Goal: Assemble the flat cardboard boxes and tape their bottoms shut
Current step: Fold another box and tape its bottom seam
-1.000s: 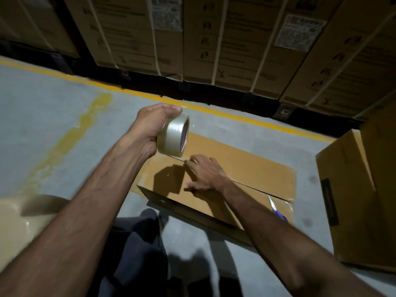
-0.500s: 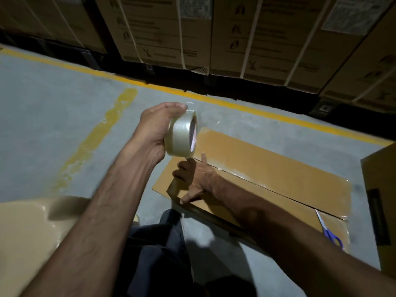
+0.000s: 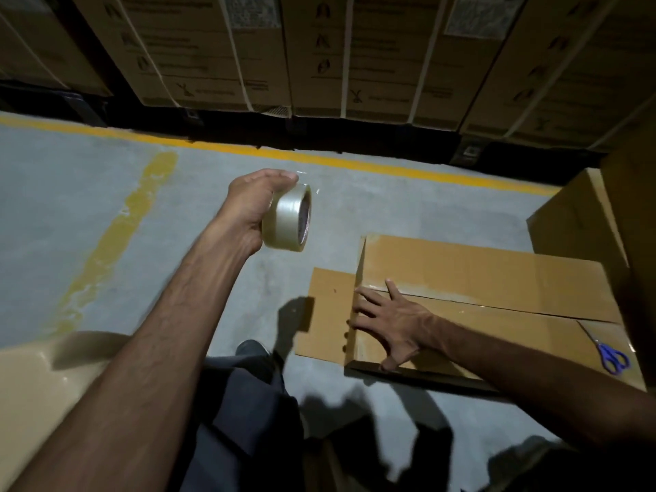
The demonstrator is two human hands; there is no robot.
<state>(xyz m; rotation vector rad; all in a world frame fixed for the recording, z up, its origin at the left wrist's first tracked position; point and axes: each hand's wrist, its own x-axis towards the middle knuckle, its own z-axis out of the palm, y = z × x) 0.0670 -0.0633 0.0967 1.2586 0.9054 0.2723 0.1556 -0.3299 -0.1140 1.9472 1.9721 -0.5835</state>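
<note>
Left hand point(image 3: 253, 207) clamps tape roll point(image 3: 288, 221) (over bare floor); right hand point(image 3: 390, 319) flat at box point(image 3: 497, 278) edge.

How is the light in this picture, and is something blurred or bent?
Head view: dim overall, light from behind throws hard shadows onto the floor; glare on the tape roll in the left hand; stacked cartons dark, bowed by the wide lens; scissors sharp.

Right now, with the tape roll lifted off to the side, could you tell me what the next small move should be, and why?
Probably pick up the scissors and cut the tape. The left hand holds the clear tape roll in the air, away from the cardboard box, while the right hand presses flat on the seam's near end. Tape already glints along the seam. Whether a strand still joins roll and box is unclear.
</note>
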